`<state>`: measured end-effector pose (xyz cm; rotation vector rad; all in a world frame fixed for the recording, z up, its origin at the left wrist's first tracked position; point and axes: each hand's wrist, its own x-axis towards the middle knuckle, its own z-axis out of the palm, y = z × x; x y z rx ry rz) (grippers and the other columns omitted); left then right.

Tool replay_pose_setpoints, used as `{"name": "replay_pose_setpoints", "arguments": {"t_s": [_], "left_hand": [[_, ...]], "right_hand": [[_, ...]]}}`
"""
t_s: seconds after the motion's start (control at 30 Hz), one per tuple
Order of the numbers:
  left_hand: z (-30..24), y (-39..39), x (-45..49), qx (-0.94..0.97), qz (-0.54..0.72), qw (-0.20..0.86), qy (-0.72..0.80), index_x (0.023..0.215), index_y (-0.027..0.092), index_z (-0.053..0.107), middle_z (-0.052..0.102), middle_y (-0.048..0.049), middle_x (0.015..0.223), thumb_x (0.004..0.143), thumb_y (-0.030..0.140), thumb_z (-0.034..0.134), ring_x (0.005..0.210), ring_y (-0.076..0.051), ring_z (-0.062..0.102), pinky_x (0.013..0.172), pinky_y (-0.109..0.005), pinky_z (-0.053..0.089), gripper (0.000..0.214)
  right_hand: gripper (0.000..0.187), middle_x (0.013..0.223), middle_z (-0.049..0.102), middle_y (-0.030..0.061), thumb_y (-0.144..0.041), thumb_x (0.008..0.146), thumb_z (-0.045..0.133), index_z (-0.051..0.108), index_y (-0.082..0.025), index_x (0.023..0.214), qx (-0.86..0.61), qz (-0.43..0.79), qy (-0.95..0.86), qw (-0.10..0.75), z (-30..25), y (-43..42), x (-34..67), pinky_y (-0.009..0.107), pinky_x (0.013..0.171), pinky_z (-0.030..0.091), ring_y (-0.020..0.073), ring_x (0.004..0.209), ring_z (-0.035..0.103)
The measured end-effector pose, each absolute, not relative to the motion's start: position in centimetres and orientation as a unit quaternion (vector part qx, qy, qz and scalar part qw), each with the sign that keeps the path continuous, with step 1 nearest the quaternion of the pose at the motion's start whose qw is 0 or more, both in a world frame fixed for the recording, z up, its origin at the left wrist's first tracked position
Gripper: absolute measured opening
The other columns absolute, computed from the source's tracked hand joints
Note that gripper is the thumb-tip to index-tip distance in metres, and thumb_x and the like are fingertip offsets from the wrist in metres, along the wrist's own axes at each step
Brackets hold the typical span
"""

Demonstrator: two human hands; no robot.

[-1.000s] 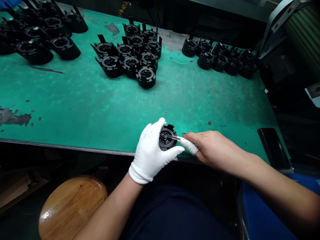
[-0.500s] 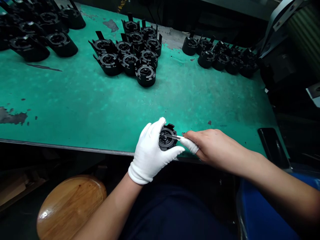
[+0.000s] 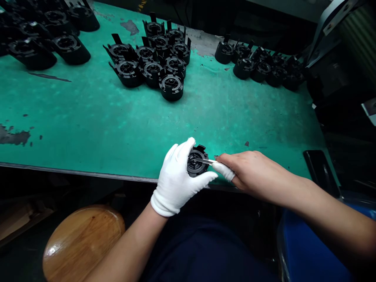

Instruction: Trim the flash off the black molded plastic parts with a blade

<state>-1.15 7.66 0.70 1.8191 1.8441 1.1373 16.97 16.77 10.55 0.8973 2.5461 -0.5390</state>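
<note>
My left hand (image 3: 176, 178), in a white glove, is wrapped round a round black plastic part (image 3: 196, 162) held just above the near edge of the green table (image 3: 88, 125). My right hand (image 3: 249, 172) is bare except for a white cot on one finger. It pinches a thin metal blade (image 3: 205, 161) whose tip rests on the face of the black part near its centre.
Several matching black parts stand in clusters at the back centre (image 3: 158, 62), back right (image 3: 261, 66) and back left (image 3: 44, 35). A dark phone (image 3: 321, 172) lies at the table's right edge. A round wooden stool (image 3: 84, 244) is below left, a blue bin (image 3: 308, 254) below right.
Both hands keep their hold and place; the view has shifted slightly, so the table's parts appear a little higher and to the left.
</note>
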Motion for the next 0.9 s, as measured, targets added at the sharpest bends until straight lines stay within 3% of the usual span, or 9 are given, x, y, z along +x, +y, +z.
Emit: {"name": "replay_pose_setpoints", "arguments": {"t_s": [0.17,0.37,0.6,0.9], "left_hand": [[0.8,7.6,-1.1,0.637,0.397,0.156,0.642,0.142,0.014,0.041,0.060,-0.0166,0.132,0.072,0.061,0.076,0.123,-0.032,0.058,0.111,-0.051,0.044,0.091],[0.9,7.6,-1.1,0.639,0.398,0.146,0.642,0.142,0.016,0.039,0.061,-0.0158,0.131,0.073,0.060,0.076,0.122,-0.032,0.058,0.111,-0.051,0.044,0.089],[1.0,7.6,-1.1,0.638,0.404,0.147,0.639,0.141,0.017,0.040,0.060,-0.0165,0.131,0.073,0.060,0.076,0.123,-0.032,0.058,0.110,-0.052,0.044,0.089],[0.9,7.6,-1.2,0.637,0.394,0.157,0.643,0.141,0.016,0.040,0.060,-0.0158,0.131,0.072,0.060,0.077,0.123,-0.032,0.058,0.111,-0.051,0.044,0.090]], "right_hand": [[0.021,0.073,0.067,0.0024,-0.007,0.079,0.050,0.058,-0.021,0.091,0.305,-0.191,0.910,0.206,10.8,17.3,16.8,0.028,0.056,0.026,0.0182,0.065,0.062],[0.011,0.072,0.067,0.0024,-0.015,0.089,0.051,0.059,-0.022,0.092,0.285,-0.192,0.915,0.214,10.7,17.2,17.1,0.028,0.056,0.026,0.0177,0.061,0.060],[0.023,0.096,0.073,0.0021,-0.024,0.098,0.045,0.062,-0.026,0.114,0.337,-0.204,0.912,0.118,10.2,17.7,18.3,0.027,0.063,0.036,0.0193,0.082,0.067],[0.028,0.097,0.074,0.0003,-0.035,0.102,0.043,0.064,-0.031,0.121,0.296,-0.114,0.938,0.139,9.6,19.4,17.7,0.028,0.056,0.029,0.0191,0.084,0.068]]}}
